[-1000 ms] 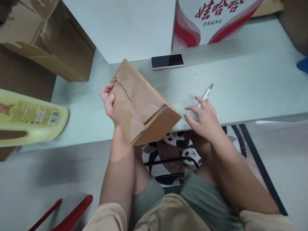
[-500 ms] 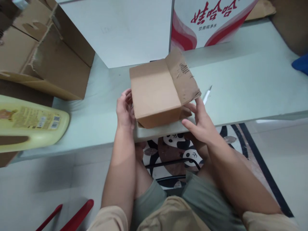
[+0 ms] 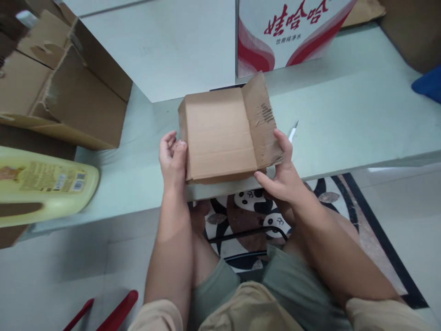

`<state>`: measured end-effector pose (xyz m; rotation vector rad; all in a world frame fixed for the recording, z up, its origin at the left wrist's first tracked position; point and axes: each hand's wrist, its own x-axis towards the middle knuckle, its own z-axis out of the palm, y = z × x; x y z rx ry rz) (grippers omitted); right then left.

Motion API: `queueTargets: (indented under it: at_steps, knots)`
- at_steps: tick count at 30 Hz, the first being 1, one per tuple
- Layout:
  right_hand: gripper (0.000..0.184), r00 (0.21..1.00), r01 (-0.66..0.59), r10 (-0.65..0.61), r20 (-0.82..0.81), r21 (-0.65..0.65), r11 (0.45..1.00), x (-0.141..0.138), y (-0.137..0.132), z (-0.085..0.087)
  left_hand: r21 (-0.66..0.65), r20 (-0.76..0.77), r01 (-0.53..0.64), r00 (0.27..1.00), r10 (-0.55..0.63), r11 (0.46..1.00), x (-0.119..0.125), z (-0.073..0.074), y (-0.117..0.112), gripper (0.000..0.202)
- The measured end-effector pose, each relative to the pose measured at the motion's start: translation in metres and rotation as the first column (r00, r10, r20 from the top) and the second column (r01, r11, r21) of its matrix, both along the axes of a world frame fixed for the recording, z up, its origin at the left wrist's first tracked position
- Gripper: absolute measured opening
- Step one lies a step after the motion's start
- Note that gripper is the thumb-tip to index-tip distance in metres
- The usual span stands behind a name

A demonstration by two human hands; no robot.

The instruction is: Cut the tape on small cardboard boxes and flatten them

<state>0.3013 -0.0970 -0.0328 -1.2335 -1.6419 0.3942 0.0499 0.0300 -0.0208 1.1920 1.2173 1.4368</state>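
Note:
A small brown cardboard box (image 3: 217,131) sits between my two hands near the front edge of the table. Its right flap (image 3: 262,120) sticks outward and has a torn, ragged end. My left hand (image 3: 172,156) is at the box's left side, thumb against the edge and fingers partly curled. My right hand (image 3: 283,177) grips the right front corner, with a finger at the flap and the thumb by the front edge. The box's underside is hidden. Just right of the flap lies a white craft knife (image 3: 292,132) with a pointed metal tip, partly covered by my right hand.
Large brown cartons (image 3: 82,101) and a yellow jug (image 3: 51,186) occupy the left. Behind the box stand a white panel (image 3: 165,50) and a white-and-red carton (image 3: 292,41). A blue object (image 3: 429,85) is at the far right. Red bars (image 3: 119,310) show below.
The box has tilted, so less of its front side shows and its left side now appears. My left thumb has come onto its left edge. The view has shifted slightly.

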Motion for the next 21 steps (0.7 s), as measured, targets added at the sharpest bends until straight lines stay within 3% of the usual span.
queueTargets:
  at_steps: [2,4,8,12,15,21]
  knots:
    - [0.086,0.999,0.039,-0.041,0.034,0.048,0.998,0.002,0.000,-0.001,0.020,0.059,-0.055,0.997,0.054,0.998,-0.002,0.006,-0.001,0.053]
    - [0.085,0.996,0.086,-0.087,0.001,0.018,0.996,0.001,-0.001,0.000,0.007,0.189,-0.023,0.982,0.021,1.000,-0.005,0.014,-0.004,0.049]
    - [0.077,0.978,0.147,-0.165,-0.129,-0.139,0.979,-0.003,-0.002,0.008,-0.060,0.375,0.218,0.909,-0.180,0.974,-0.013,0.032,-0.013,0.052]
    - [0.040,0.951,0.268,-0.282,-0.128,-0.117,0.956,-0.006,0.000,0.017,-0.226,0.368,0.446,0.862,-0.348,0.866,-0.013,0.036,-0.022,0.071]
    - [0.030,0.929,0.341,-0.353,-0.113,-0.116,0.933,-0.006,0.001,0.020,-0.217,0.330,0.429,0.878,-0.347,0.877,-0.006,0.031,-0.028,0.078]
    - [0.025,0.906,0.376,-0.390,-0.165,-0.111,0.920,-0.004,-0.001,0.021,-0.229,0.306,0.363,0.908,-0.287,0.903,-0.006,0.024,-0.027,0.069]
